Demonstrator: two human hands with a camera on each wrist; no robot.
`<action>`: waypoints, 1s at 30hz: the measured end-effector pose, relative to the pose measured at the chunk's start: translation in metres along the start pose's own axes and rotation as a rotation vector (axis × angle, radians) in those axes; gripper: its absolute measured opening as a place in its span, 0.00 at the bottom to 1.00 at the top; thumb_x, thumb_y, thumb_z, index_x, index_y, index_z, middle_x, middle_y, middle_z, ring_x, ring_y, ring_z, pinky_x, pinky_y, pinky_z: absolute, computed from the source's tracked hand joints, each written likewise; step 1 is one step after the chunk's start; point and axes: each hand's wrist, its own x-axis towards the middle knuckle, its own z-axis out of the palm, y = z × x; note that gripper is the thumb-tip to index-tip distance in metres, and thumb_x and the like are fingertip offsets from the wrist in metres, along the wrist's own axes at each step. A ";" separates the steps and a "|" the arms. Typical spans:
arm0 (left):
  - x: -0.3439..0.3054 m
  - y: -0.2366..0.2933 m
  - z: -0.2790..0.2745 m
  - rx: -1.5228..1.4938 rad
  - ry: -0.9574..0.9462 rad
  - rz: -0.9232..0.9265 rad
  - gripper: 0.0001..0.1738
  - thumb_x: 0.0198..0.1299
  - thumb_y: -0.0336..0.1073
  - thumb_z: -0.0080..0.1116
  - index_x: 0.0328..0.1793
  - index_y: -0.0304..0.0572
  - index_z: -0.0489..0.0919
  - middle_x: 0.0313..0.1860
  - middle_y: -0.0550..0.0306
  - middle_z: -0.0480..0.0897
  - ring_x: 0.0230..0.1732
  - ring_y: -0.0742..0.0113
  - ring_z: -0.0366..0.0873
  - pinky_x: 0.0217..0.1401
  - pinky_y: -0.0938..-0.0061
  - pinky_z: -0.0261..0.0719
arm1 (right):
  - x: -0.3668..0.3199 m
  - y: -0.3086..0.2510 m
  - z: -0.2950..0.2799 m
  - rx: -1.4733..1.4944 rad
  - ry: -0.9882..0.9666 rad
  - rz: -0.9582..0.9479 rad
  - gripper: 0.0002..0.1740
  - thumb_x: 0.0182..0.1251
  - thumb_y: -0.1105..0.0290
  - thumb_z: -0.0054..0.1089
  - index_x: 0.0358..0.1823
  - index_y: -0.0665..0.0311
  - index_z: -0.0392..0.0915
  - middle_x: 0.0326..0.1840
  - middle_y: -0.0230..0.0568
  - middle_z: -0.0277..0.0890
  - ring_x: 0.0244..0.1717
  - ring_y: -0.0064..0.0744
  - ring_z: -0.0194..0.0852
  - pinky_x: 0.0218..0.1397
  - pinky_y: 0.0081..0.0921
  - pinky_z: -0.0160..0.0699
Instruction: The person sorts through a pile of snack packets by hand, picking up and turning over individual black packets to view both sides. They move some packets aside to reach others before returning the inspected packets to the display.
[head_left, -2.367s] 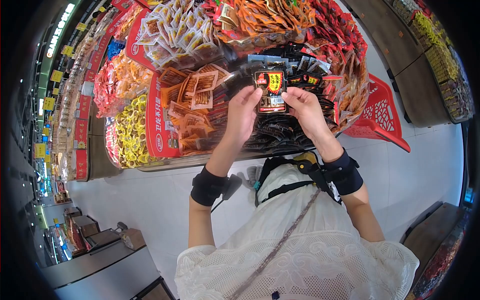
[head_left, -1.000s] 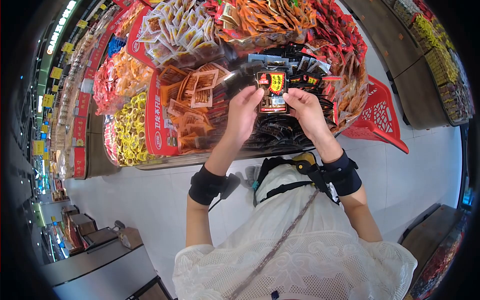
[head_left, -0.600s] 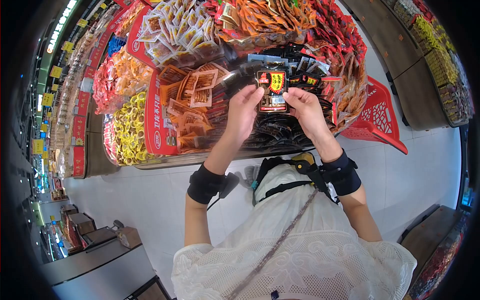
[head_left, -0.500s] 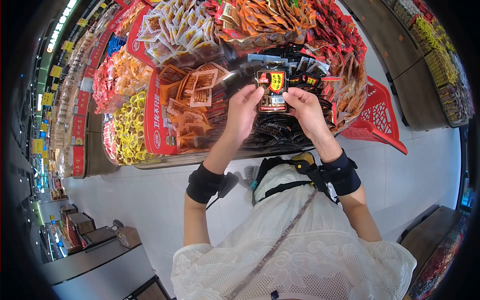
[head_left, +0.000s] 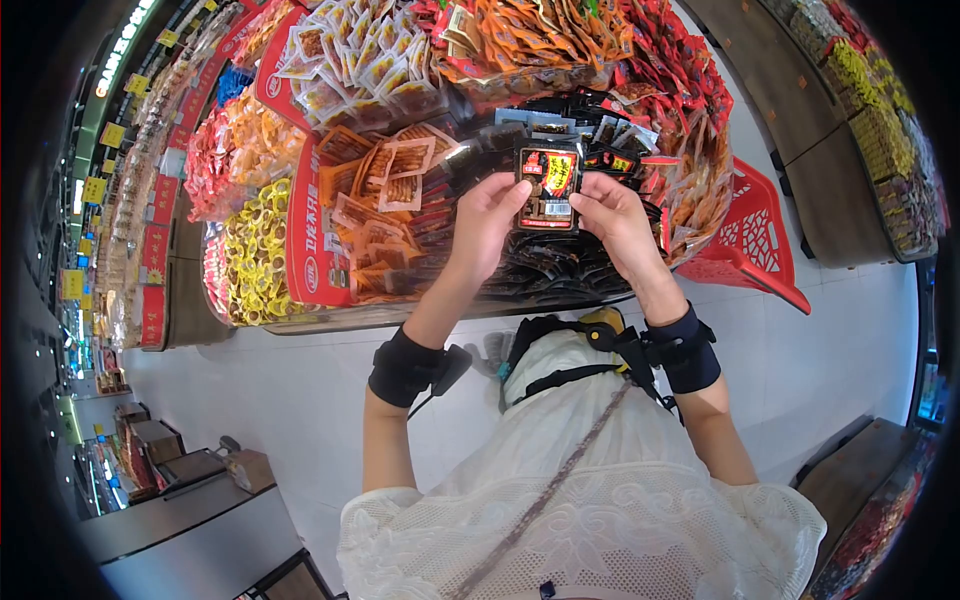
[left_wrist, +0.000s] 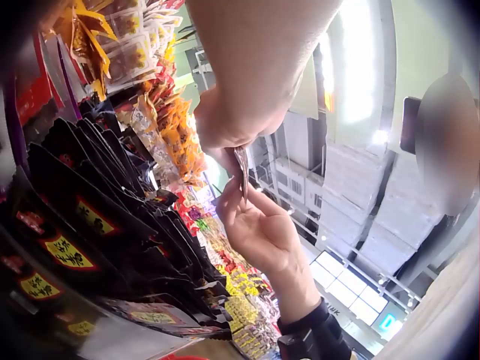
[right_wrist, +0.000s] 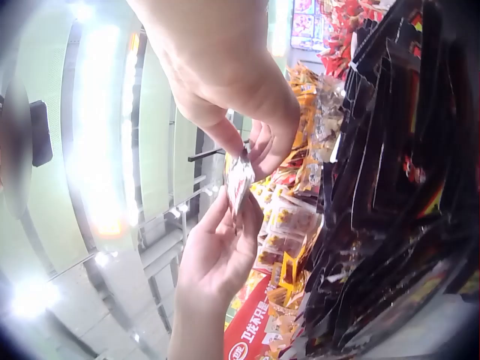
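A small black snack packet (head_left: 548,212) with a red and yellow label is held up in front of the display, its printed face toward the head camera. My left hand (head_left: 484,232) pinches its left edge, thumb on the front. At the right edge, my right hand (head_left: 622,228) pinches it with the thumb on the front and fingers behind. Both wrist views show the packet (left_wrist: 241,171) nearly edge-on between the two hands. Just beneath lies a heap of similar black packets (head_left: 550,268).
Orange snack packets (head_left: 375,250) and white packets (head_left: 355,60) fill bins beside a red sign board (head_left: 318,235). A red shopping basket (head_left: 750,240) stands right of the display. Brown cabinets (head_left: 850,190) line the right side. Pale floor tiles (head_left: 310,400) lie below.
The packet has turned slightly and sits a little lower. My right thumb has slid down its edge, while the right fingers show more above it. My left hand keeps its pinch.
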 end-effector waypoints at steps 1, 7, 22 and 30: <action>-0.001 0.002 -0.003 0.100 -0.015 0.032 0.10 0.59 0.32 0.53 0.43 0.34 0.76 0.35 0.60 0.79 0.34 0.79 0.74 0.36 0.84 0.73 | -0.001 -0.008 0.002 -0.003 -0.003 -0.042 0.09 0.58 0.75 0.56 0.41 0.65 0.73 0.35 0.26 0.73 0.31 0.11 0.66 0.34 0.11 0.65; -0.013 0.005 -0.011 0.440 -0.176 0.103 0.07 0.59 0.32 0.54 0.39 0.34 0.76 0.33 0.65 0.78 0.35 0.83 0.72 0.39 0.85 0.70 | -0.001 -0.034 -0.012 -0.367 -0.209 -0.137 0.14 0.56 0.78 0.57 0.45 0.68 0.72 0.39 0.31 0.73 0.40 0.17 0.69 0.43 0.15 0.70; -0.010 0.006 -0.018 0.703 -0.133 0.193 0.09 0.59 0.30 0.52 0.42 0.32 0.77 0.38 0.54 0.80 0.42 0.71 0.77 0.47 0.78 0.74 | -0.037 -0.053 -0.085 -0.361 0.137 -0.232 0.05 0.58 0.80 0.55 0.36 0.71 0.75 0.34 0.37 0.75 0.34 0.22 0.75 0.33 0.20 0.81; 0.047 -0.016 0.005 1.016 -0.186 0.419 0.09 0.56 0.30 0.54 0.41 0.34 0.77 0.37 0.49 0.79 0.39 0.57 0.78 0.44 0.72 0.75 | -0.025 -0.060 -0.115 -0.342 0.404 -0.429 0.04 0.58 0.78 0.57 0.35 0.70 0.75 0.33 0.38 0.76 0.34 0.23 0.75 0.35 0.22 0.82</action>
